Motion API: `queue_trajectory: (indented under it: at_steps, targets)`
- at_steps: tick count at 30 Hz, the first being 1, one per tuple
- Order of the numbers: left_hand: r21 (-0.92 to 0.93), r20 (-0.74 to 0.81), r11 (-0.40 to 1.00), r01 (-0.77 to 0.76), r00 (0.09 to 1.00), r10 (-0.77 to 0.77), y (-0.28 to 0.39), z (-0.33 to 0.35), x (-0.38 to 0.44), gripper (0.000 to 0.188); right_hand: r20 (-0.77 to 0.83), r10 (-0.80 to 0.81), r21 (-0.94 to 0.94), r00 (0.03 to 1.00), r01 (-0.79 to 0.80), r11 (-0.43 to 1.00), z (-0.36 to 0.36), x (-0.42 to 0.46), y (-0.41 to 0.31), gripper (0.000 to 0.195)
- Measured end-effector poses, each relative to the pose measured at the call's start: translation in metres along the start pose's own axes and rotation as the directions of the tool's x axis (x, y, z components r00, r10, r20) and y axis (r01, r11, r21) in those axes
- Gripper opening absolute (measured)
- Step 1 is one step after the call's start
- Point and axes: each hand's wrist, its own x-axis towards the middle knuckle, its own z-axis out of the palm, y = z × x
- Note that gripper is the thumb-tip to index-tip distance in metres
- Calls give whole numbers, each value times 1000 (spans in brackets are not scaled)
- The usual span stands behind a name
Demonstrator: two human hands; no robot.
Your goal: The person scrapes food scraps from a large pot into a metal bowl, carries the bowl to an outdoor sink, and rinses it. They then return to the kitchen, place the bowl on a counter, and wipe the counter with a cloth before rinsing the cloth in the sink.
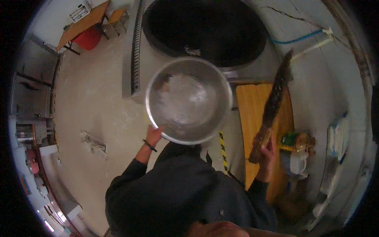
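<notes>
A wide round metal basin (207,124) is in front of my body, its inside facing up towards me. My left hand (155,135) grips its near left rim and wears a dark band at the wrist. Blurred pale reflections fill the bottom, so I cannot tell whether anything lies inside. In my right hand (269,149) is a long dark brown tool (274,100), held near its lower end. It slants up and away to the right, and blur hides its exact kind. Beyond the basin's far rim is a very large black wok (204,29) set in a counter.
A slotted channel (137,47) runs along the counter's left side. To my right stands a wooden table (251,112), with a white jug (297,163) and packages near its right side. A blue hose (296,39) hangs by the wall. A crumpled item (93,145) lies on the floor.
</notes>
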Motion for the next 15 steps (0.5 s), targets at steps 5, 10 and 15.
queue_trajectory:
  at_steps: [5,10,15]
  targets:
    - [-53,-367,996,74,926,-88,11,-83,54,32,138,83,-12,987,-82,997,66,118,19,65]
    - [-34,-442,969,246,866,-235,28,-133,74,30,245,146,-159,958,-109,981,99,204,26,66]
    - [-189,-580,935,299,735,-352,29,-133,90,30,354,167,-332,920,-43,942,101,320,63,67]
